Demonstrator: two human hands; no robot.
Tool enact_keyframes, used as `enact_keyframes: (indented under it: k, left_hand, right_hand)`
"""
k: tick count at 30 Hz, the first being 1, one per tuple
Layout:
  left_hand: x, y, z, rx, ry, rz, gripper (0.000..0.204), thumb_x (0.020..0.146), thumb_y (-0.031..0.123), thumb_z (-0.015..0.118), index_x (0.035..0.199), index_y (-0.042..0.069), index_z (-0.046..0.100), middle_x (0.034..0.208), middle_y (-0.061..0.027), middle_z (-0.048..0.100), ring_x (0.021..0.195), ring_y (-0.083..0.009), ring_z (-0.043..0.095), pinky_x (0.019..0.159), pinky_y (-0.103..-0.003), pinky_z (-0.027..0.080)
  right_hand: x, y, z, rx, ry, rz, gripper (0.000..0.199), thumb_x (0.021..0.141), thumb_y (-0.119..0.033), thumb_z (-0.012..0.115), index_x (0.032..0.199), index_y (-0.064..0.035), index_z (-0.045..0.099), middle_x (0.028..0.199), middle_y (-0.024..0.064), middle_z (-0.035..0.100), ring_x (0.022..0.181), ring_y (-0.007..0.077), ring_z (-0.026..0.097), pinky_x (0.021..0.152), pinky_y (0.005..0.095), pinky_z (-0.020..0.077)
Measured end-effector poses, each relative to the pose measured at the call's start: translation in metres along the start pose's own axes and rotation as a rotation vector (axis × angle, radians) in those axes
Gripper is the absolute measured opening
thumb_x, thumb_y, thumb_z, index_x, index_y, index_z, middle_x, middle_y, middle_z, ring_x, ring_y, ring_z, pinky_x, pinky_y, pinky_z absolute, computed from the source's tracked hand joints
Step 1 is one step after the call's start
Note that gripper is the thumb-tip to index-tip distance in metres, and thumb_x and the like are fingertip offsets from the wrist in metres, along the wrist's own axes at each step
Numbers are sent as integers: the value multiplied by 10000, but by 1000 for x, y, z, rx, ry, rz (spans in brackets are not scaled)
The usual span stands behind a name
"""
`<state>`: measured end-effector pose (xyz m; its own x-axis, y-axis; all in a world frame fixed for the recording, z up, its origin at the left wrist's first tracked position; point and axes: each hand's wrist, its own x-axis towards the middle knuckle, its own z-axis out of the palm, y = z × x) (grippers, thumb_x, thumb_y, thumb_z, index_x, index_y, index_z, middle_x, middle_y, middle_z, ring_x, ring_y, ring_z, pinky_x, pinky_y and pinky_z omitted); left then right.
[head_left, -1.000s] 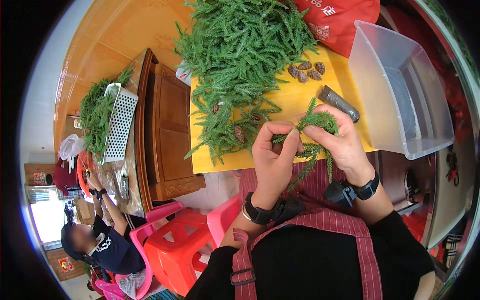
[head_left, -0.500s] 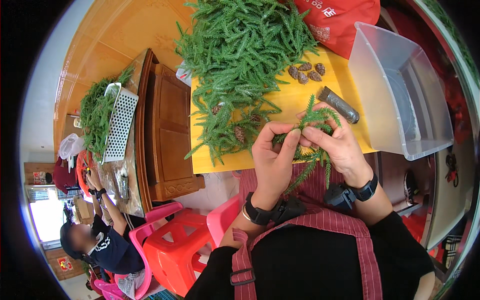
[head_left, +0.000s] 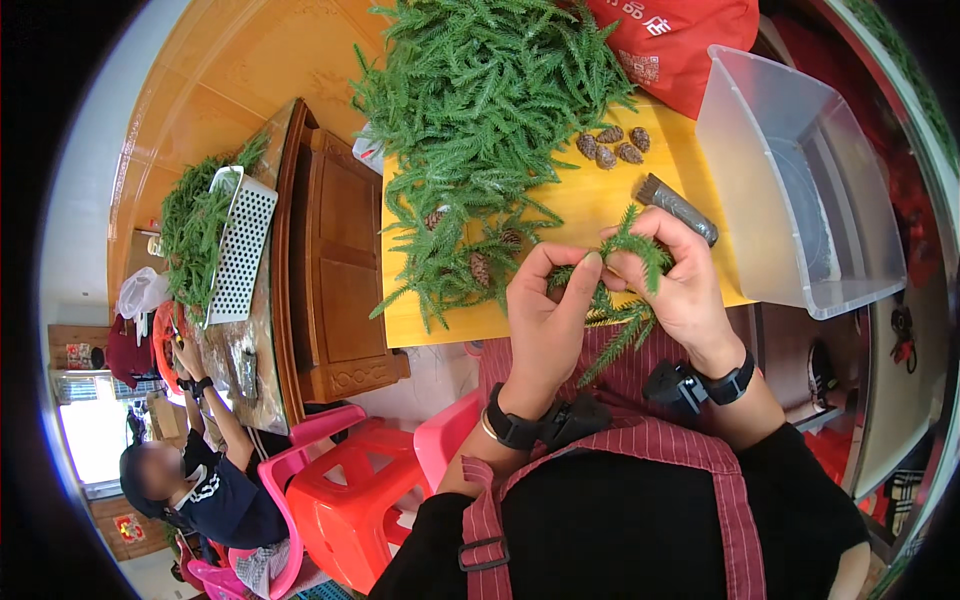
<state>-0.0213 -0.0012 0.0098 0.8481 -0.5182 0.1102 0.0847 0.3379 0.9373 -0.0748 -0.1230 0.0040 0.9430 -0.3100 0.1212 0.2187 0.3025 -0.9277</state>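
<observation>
Both my hands meet over the near edge of a yellow table (head_left: 590,205), gripping one bunch of green artificial fir sprigs (head_left: 640,250). My left hand (head_left: 545,315) pinches the stems from the left with thumb and forefinger. My right hand (head_left: 680,285) closes around the tips from the right. More of the bunch hangs down below my hands (head_left: 615,335). A big pile of the same green sprigs (head_left: 480,110) covers the table's far left. Several brown pine cones (head_left: 612,145) lie behind my hands, and others sit among the sprigs (head_left: 480,268).
A clear plastic bin (head_left: 800,180) stands at the right, a red bag (head_left: 680,40) behind it. A grey tool handle (head_left: 680,208) lies by my right hand. Left: a wooden cabinet (head_left: 335,270), a white perforated tray (head_left: 240,250) with greenery, red and pink stools (head_left: 350,490), a seated person (head_left: 200,480).
My hands have stayed at the table edge with the bunch. The fingers have shifted slightly on the sprigs; nothing else has moved.
</observation>
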Motion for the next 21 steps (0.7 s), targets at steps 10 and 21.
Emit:
enact_keyframes:
  k: [10,21]
  left_hand:
    - [2,-2,-8,-35,70,-76,76,842,58,570,866,-13,556,804,-26,578,747,-61,519,677,-192,411]
    - [2,12,-19,168,28,127,73,798,31,603,842,-11,562,778,-39,521,723,-104,507,674,-214,399]
  right_hand:
    - [3,-15,-4,-807,-89,-477,153,753,54,553,879,4,624,783,30,489,711,101,465,628,234,398]
    - [13,-46,4,-147,-387,453,137,836,-153,571,881,-24,559,803,-19,533,701,34,464,620,176,382]
